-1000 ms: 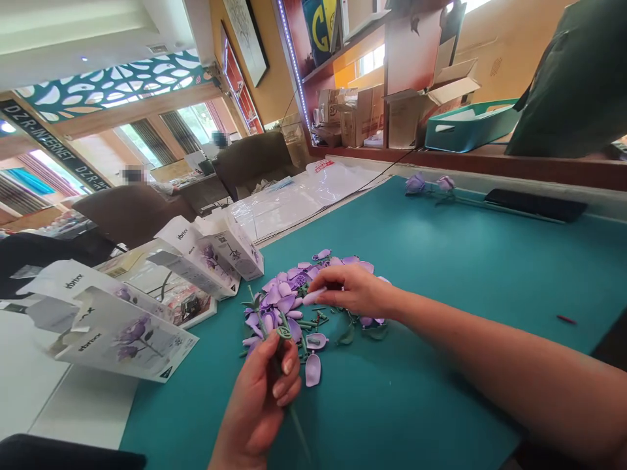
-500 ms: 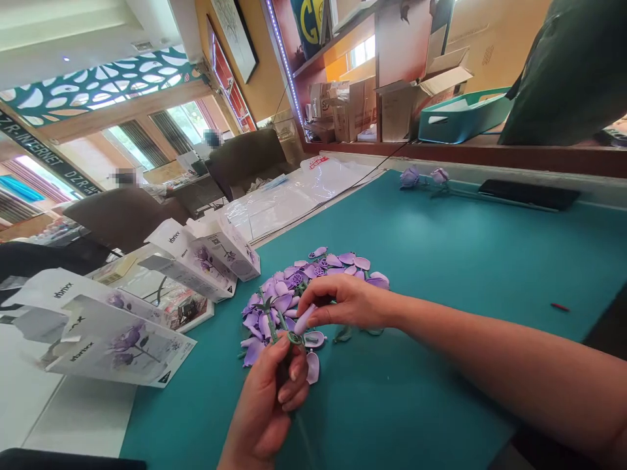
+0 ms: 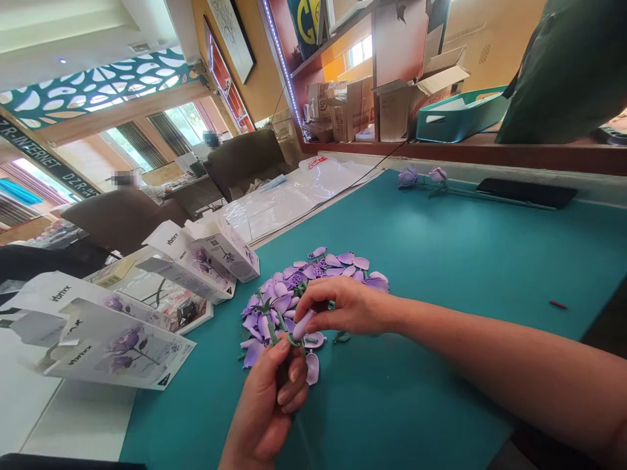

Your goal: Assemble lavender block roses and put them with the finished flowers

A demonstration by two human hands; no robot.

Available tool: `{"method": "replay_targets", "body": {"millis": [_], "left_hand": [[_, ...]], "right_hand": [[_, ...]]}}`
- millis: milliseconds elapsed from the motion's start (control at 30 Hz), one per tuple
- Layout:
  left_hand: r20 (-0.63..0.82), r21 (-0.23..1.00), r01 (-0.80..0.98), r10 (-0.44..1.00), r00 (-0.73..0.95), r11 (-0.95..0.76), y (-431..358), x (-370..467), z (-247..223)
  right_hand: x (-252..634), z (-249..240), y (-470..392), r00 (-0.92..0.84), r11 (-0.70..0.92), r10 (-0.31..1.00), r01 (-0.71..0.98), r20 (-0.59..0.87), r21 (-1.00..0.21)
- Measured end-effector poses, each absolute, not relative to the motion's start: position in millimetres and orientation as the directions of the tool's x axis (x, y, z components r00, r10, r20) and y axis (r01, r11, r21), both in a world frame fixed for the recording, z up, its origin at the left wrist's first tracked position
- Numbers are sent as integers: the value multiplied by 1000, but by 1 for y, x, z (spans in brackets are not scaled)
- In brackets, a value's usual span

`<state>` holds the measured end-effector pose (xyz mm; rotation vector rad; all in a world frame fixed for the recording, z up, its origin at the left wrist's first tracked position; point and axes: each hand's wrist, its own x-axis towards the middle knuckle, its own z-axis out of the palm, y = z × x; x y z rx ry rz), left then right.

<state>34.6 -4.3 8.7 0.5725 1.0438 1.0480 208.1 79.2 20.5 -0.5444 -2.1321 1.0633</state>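
Low in the middle of the head view, my left hand (image 3: 279,385) is closed round a green stem piece (image 3: 294,341) with a ring-like top. My right hand (image 3: 343,303) comes in from the right and pinches a light purple petal piece (image 3: 304,324) between thumb and fingers, its lower end against the green top. Behind both hands lies a pile of purple petals (image 3: 281,288) with some green parts among them. A pale petal (image 3: 312,369) rests just right of my left hand. My fingers partly hide where the two pieces meet.
Opened white boxes (image 3: 132,346) with flower pictures stand at the left. Two purple roses (image 3: 408,177) on stems and a black flat object (image 3: 526,192) lie at the back of the green mat (image 3: 465,261). A small red item (image 3: 558,305) lies at the right.
The petal piece in my right hand is tilted slightly differently and sits a little lower against the green top. My left hand has hardly moved.
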Motion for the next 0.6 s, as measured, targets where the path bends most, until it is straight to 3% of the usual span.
{"method": "replay_targets", "body": {"millis": [600], "left_hand": [[-431,806,-406,897,95,430,-5,34,9]], "right_hand": [[200,16,75,-646,639,623,96,441,-763]]}}
